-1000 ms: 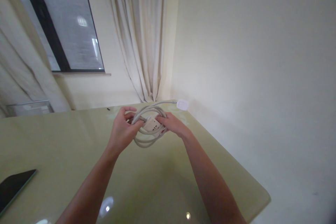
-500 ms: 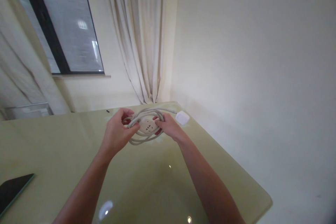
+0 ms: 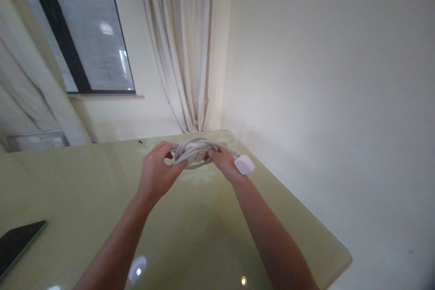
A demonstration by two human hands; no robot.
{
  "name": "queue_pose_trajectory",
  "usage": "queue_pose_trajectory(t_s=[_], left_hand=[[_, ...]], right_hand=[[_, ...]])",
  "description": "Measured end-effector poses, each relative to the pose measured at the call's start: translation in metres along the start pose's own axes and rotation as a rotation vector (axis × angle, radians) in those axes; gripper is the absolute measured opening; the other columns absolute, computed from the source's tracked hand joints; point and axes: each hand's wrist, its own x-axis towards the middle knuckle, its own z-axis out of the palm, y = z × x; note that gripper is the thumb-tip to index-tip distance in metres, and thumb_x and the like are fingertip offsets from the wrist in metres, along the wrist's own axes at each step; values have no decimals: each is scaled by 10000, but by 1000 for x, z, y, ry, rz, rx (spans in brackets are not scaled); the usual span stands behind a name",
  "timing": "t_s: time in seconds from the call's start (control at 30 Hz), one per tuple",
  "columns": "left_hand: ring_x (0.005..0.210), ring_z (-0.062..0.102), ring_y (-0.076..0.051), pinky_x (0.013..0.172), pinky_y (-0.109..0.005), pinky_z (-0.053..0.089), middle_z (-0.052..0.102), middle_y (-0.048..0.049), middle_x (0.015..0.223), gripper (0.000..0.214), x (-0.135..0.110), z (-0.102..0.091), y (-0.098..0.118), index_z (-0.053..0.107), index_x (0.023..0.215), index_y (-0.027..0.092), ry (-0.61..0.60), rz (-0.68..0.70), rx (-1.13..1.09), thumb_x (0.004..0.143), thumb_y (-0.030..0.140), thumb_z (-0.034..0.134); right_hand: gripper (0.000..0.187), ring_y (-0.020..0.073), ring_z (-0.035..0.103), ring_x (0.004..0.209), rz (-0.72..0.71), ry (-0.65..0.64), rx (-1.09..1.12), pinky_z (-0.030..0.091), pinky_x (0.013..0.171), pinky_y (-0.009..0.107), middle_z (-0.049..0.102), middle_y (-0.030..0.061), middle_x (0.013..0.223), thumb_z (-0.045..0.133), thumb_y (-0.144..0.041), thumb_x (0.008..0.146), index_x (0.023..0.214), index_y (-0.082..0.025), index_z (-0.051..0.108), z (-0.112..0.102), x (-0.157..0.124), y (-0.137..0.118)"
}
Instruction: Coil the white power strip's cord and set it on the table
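Both hands hold a white power strip (image 3: 197, 157) with its pale grey cord (image 3: 190, 144) coiled around it, raised over the far part of the table. My left hand (image 3: 159, 163) is closed on the left side of the coil, thumb in front and fingers behind. On the right side, my right hand (image 3: 220, 159) grips the coil and the strip's end; some of its fingers are hidden behind the loops. A white block-shaped plug (image 3: 244, 164) on the cord's end hangs beside my right wrist. The strip is tilted, with several socket holes showing.
The glossy greenish table (image 3: 170, 222) ends at a wall on the right. A dark flat object (image 3: 18, 242) lies at the left edge, and a small black item (image 3: 140, 142) near the far edge. Curtains (image 3: 183, 54) and a window (image 3: 88, 27) stand behind.
The coil and strip have tilted so the socket face shows less. The white plug has moved right and nearer, over my right wrist. Both hands keep their hold.
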Motion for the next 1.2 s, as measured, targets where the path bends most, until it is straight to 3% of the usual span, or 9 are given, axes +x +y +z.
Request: queue_pose_trajectory(t_s=[0.1, 0.23, 0.33, 0.47, 0.67, 0.73, 0.87, 1.03, 1.2], left_hand=[[701, 629, -188, 656, -281, 500, 726, -14, 803, 273, 1, -3, 4, 777, 957, 205, -3, -161, -118, 726, 342, 730], [626, 602, -186, 547, -267, 454, 717, -19, 734, 300, 5, -13, 0, 771, 922, 183, -146, -309, -247, 712, 392, 727], [702, 636, -203, 600, -278, 478, 748, -34, 834, 282, 7, -22, -3, 751, 983, 186, -279, -201, -235, 773, 358, 674], [842, 653, -237, 734, -322, 483, 766, -47, 1006, 361, 6, -28, 2, 725, 1166, 217, -393, 20, -38, 833, 338, 660], [938, 665, -334, 810, -402, 463, 763, -111, 998, 428, 0, -14, 5, 691, 1267, 191, -325, 45, 290, 906, 410, 621], [983, 670, -335, 832, -401, 473, 766, -119, 1058, 450, -1, -9, 3, 662, 1320, 181, -302, 57, 261, 899, 328, 602], [1028, 661, -331, 898, -406, 480, 775, -110, 1081, 369, 3, -7, -2, 726, 1183, 187, -247, 66, 187, 839, 256, 612], [1027, 678, -306, 913, -385, 489, 789, -79, 1118, 366, 9, -14, -9, 765, 1172, 213, -233, -9, -16, 879, 354, 597], [957, 706, -297, 886, -372, 521, 807, -71, 1063, 397, 13, -19, -14, 797, 1082, 195, -279, -114, -173, 862, 466, 609]], right_hand=[[243, 192, 657, 717, -1, -97, 32, 530, 657, 299, 727, 18, 745, 554, -120, 725, 803, -200, 769, -8, -1, -2], [239, 192, 630, 703, -85, -260, -72, 496, 650, 300, 715, 6, 727, 580, -116, 703, 807, -205, 777, -18, -4, -11], [206, 192, 619, 693, -137, -277, -224, 470, 630, 296, 699, 8, 706, 580, -105, 717, 764, -207, 753, -20, -8, -19], [194, 181, 627, 717, -285, -301, -206, 485, 672, 288, 691, 10, 729, 559, -123, 806, 787, -205, 734, -22, -10, -25], [204, 177, 632, 730, -353, -258, -256, 492, 708, 288, 717, 27, 763, 602, -184, 836, 925, -162, 785, -21, -9, -23], [241, 176, 646, 745, -357, -265, -233, 499, 716, 283, 742, 38, 805, 600, -179, 825, 966, -150, 793, -20, -8, -22], [332, 172, 663, 760, -344, -282, -177, 518, 711, 271, 769, 42, 865, 588, -153, 777, 1035, -144, 797, -18, -3, -19], [233, 181, 684, 737, -225, -378, -79, 542, 675, 261, 740, 11, 750, 551, -144, 713, 814, -156, 760, -19, -3, -18], [242, 229, 752, 863, -183, -570, 19, 603, 800, 335, 782, 40, 878, 571, -194, 749, 905, -158, 752, -24, -13, -27]])
